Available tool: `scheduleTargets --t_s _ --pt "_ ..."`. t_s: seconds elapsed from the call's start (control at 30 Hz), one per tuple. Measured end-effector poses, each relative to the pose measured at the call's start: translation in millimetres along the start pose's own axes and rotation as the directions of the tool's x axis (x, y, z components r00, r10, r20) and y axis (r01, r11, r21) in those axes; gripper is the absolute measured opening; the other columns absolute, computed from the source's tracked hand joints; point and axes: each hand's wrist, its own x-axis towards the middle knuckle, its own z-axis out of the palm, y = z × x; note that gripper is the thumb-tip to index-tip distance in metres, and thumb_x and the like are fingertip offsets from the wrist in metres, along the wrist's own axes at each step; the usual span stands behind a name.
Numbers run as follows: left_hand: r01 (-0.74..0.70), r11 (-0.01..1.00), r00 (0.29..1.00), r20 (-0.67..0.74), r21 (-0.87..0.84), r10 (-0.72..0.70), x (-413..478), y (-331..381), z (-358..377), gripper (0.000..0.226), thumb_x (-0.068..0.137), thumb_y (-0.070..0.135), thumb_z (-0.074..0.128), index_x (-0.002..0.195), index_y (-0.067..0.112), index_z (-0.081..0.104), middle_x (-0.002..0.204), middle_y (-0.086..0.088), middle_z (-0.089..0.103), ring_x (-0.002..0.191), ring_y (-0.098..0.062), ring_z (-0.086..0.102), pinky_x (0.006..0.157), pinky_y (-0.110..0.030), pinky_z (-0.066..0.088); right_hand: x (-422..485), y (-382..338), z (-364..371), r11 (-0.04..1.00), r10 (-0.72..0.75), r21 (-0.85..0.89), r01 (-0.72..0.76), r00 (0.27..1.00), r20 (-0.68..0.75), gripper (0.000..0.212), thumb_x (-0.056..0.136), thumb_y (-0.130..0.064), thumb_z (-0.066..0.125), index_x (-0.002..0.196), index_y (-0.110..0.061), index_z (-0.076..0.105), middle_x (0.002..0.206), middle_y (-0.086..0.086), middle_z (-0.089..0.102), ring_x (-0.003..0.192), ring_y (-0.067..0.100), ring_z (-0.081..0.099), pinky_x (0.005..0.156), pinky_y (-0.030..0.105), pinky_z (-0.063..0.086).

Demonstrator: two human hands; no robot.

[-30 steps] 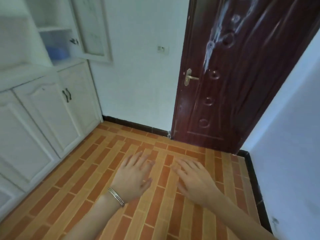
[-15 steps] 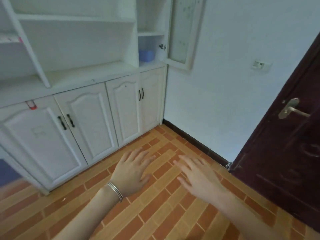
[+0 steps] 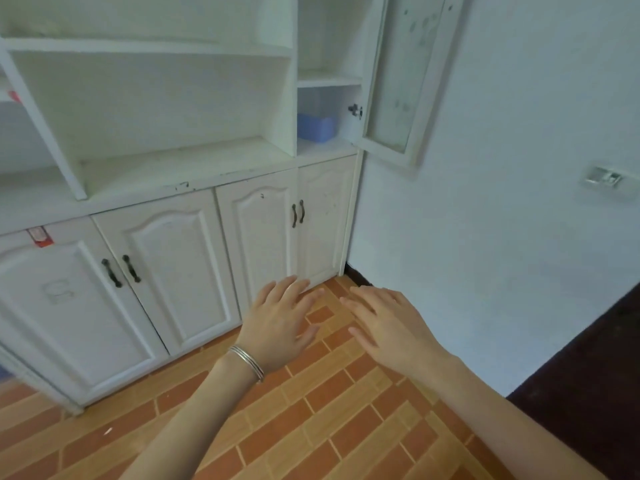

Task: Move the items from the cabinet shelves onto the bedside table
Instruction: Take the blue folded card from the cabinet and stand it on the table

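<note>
On the right-hand shelf (image 3: 325, 148): blue box (image 3: 317, 127), beside the open door (image 3: 398, 81).
Progress: you have not lifted it yet; bedside surface out of view.
Box axis: long side seems to lie across the shelf, broad face toward you.
Hands: left hand (image 3: 277, 323) and right hand (image 3: 388, 327) flat, fingers spread, holding nothing.

Blue box (image 3: 317, 128): left end hidden behind the shelf divider (image 3: 288, 109).
Red label (image 3: 41, 236): print too blurred to read.
Red thing (image 3: 14, 96): cut off by the left edge (only a sliver shows).
Wall plate (image 3: 604, 177): blurred, switch or socket unclear.
Dark door (image 3: 588, 393): cut off at the right edge.
</note>
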Motion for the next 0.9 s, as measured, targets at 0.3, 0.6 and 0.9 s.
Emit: scheduleTargets --t_s 0.3,0.6,0.9 --pt "0.0 0.999 1.0 0.001 0.052 0.0 143.2 -90.4 54.3 0.056 0.085 0.05 0.035 0.127 0.02 0.057 0.126 -0.007 0.059 0.119 -0.032 0.053 0.098 -0.049 0.04 122.5 102.9 60.0 0.999 -0.005 -0.043 0.001 0.997 -0.072 0.037 0.083 -0.029 0.062 0.117 -0.015 0.062 0.119 0.007 0.061 0.107 0.025 0.059 0.087 0.042 0.049" --pt "-0.055 0.997 0.998 -0.004 0.05 0.055 308.6 -178.8 97.0 0.055 0.084 0.049 0.036 0.125 0.02 0.059 0.123 -0.008 0.061 0.114 -0.031 0.056 0.094 -0.046 0.044 266.9 201.5 106.1 0.999 0.041 0.011 -0.04 0.99 -0.139 0.039 0.08 -0.028 0.056 0.116 -0.014 0.064 0.117 0.008 0.063 0.105 0.026 0.061 0.086 0.042 0.049" --pt "-0.012 0.999 0.999 0.032 0.051 0.01 424.3 -237.4 168.8 0.055 0.084 0.049 0.036 0.123 0.019 0.061 0.121 -0.008 0.062 0.113 -0.031 0.057 0.092 -0.049 0.045 367.2 313.1 168.1 1.0 -0.005 -0.002 0.005 0.992 -0.126 0.039 0.08 -0.028 0.055 0.115 -0.014 0.064 0.115 0.008 0.064 0.104 0.025 0.062 0.084 0.04 0.05"
